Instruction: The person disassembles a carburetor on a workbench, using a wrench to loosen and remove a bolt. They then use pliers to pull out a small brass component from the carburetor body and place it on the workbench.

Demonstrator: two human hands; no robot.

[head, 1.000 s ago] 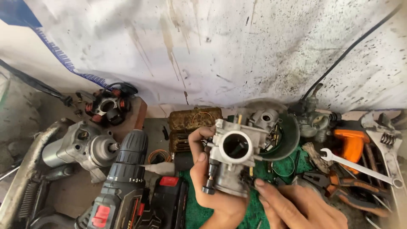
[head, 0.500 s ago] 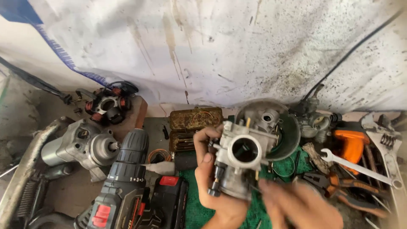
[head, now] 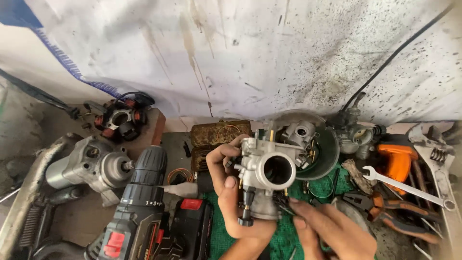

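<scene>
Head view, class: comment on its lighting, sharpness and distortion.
Head view: soft, even light, no hard shadows or glare; the carburetor in the left hand is sharp; the right hand slightly soft at the frame's bottom; wide-angle lens bends the edges.

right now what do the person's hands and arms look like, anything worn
Both are bare: no gloves, rings, watch or sleeves in view. The left hand and right hand show short nails and look smudged with grime. Only the wrists show at the bottom edge; nothing more of the arms is in view.
</scene>
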